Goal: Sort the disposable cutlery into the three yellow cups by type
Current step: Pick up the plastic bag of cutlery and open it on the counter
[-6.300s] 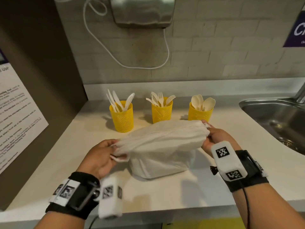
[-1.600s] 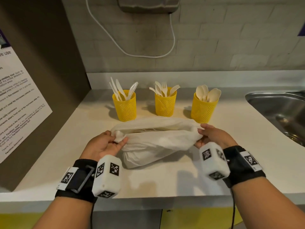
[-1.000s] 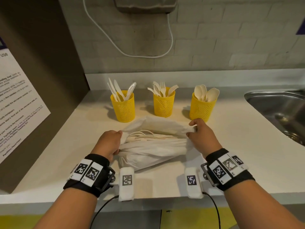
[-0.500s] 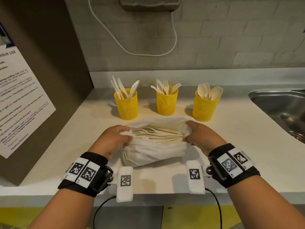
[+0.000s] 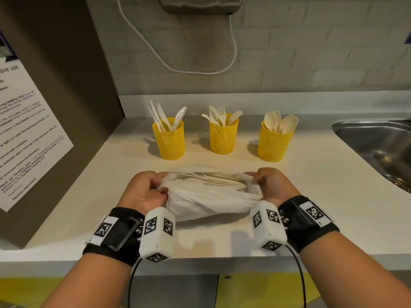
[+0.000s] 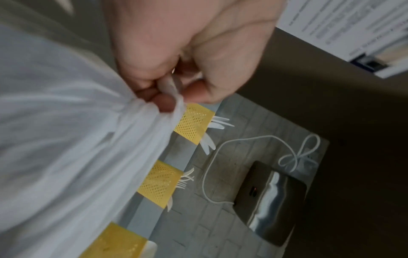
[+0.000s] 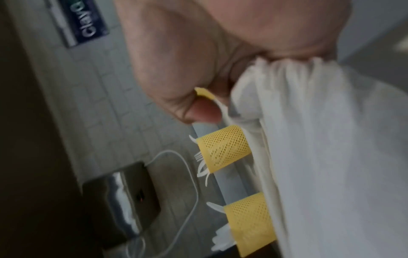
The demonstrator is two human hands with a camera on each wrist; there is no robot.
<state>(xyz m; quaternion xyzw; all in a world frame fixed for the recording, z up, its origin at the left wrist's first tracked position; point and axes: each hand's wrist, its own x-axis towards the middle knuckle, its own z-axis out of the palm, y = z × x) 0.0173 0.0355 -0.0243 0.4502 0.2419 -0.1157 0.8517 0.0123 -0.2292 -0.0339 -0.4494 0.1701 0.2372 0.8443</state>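
Observation:
A white plastic bag (image 5: 206,197) lies on the counter, its mouth pulled open to show loose white cutlery (image 5: 200,177) inside. My left hand (image 5: 145,190) grips the bag's left rim, its fingers (image 6: 167,97) bunching the plastic. My right hand (image 5: 270,184) grips the right rim (image 7: 287,73) the same way. Behind the bag stand three yellow mesh cups: the left cup (image 5: 169,140) holds knives, the middle cup (image 5: 223,136) forks, the right cup (image 5: 274,143) spoons. The cups also show sideways in both wrist views.
A steel sink (image 5: 378,143) is set into the counter at the right. A dark cabinet side with a printed notice (image 5: 24,138) walls off the left. A hand dryer (image 5: 200,3) with a white cord hangs on the tiled wall above the cups.
Both hands have rolled the bag's rim outward and down, widening the mouth so the cutlery inside shows. The bag sits lower and flatter than before.

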